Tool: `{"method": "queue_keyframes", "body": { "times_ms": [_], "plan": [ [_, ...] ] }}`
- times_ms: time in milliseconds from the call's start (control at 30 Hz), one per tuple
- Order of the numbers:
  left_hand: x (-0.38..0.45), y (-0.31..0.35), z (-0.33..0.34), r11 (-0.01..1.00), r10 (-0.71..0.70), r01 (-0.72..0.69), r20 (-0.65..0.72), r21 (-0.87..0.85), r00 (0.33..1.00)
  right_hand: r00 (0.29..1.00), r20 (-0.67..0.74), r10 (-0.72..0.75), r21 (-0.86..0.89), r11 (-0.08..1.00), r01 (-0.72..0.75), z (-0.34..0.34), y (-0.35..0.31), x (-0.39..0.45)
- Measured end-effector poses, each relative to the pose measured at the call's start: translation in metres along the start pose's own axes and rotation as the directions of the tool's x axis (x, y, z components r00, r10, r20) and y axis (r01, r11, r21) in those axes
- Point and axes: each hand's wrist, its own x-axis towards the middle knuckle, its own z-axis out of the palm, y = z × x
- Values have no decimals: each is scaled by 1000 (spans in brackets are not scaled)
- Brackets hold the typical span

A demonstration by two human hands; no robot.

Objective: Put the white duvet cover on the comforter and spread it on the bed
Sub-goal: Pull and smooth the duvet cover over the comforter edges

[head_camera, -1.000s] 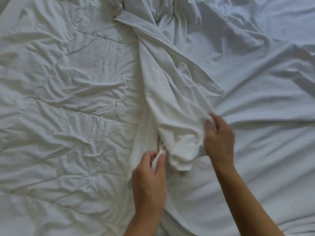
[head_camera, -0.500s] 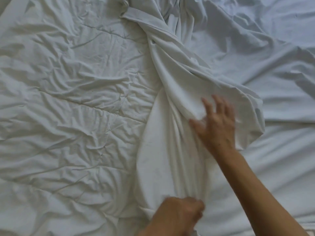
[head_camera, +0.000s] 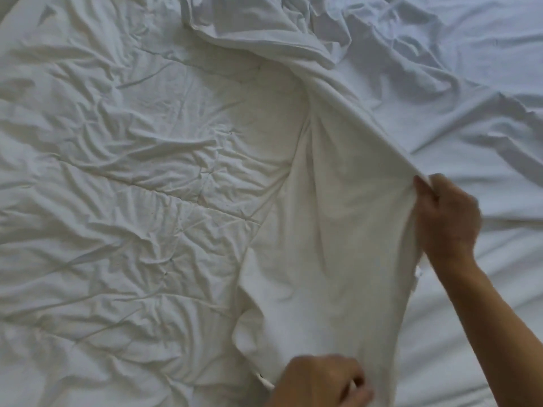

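Head view, looking down on bed. Two hands in frame, both bare. Right hand (head_camera: 448, 218) at right side, fingers curled over a raised edge of white duvet cover (head_camera: 329, 245), pinching fabric and lifting it into a taut ridge running up-left toward top centre. Left hand (head_camera: 321, 380) at bottom edge, centre-right, fingers curled onto the lower end of the same fabric panel; motion-blurred, grip looks closed on the cloth but exact finger placement unclear. One short white tie or tab (head_camera: 266, 382) sticking out just left of left hand, touching the cover's lower edge. Another small tab-like bit at the cover edge below right wrist, too small to identify.

One comforter (head_camera: 123, 201) filling left half of bed: white, puffy, heavily wrinkled, faint stitched quilting lines crossing diagonally. Duvet cover panel smoother, thin woven cloth, stretched between both hands, overlapping comforter's right edge. More cover fabric bunched in loose folds along top centre and top right. Right side of bed: flatter white sheet-like fabric (head_camera: 484, 142), long shallow creases, bluish cast; cannot tell if cover or bedsheet.
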Motion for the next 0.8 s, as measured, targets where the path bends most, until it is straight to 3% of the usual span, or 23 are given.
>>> {"method": "queue_keyframes", "body": {
  "times_ms": [33,67,133,200,300,367,433,500,567,667,800],
  "plan": [
    [-19,22,-3,1000,22,-18,-156,26,987,996,-40,84,-2,996,-84,-4,16,6],
    [-15,28,-5,997,-9,-8,-204,-83,979,978,-82,190,11,982,-190,-6,33,12],
    [-7,16,-31,997,-53,67,-385,23,921,900,-115,421,130,904,-406,-4,65,23],
    [4,12,-40,981,-168,193,-438,13,883,835,-38,549,195,824,-532,3,81,25],
    [12,-14,-54,943,-304,332,-475,-26,826,808,127,576,95,804,-588,18,77,18],
    [14,-24,-54,920,-374,385,-471,-78,799,876,75,476,82,873,-481,26,64,10],
    [17,-28,-59,917,-379,389,-492,-87,784,962,-61,266,76,962,-261,34,51,1],
    [24,-38,-66,924,-348,381,-507,-42,788,991,-118,56,71,996,-48,45,34,-5],
    [40,-49,-80,930,-285,365,-522,53,804,992,-44,-117,91,988,121,60,9,-9],
    [78,-68,-112,912,-160,325,-510,252,845,937,76,-340,111,937,331,84,-35,-13],
    [138,-90,-164,842,-73,290,-437,454,896,873,160,-462,68,887,457,122,-80,5]
  ]
}}
